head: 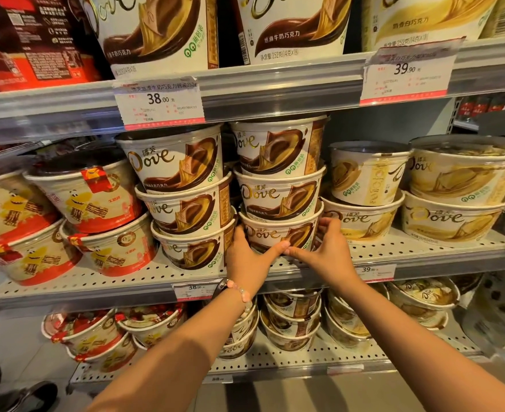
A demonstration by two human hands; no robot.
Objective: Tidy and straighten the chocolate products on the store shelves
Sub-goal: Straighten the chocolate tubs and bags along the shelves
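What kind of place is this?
Most likely a supermarket aisle: metal shelves with printed price tags clipped to their edges, and stacked tubs of Dove chocolate.

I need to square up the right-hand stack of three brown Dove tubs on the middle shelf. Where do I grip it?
Grip the bottom brown-and-white round Dove tub low on its two side walls, coming from the front, as the left hand and right hand do. It bears the two tubs above, so turning it likely moves all three.
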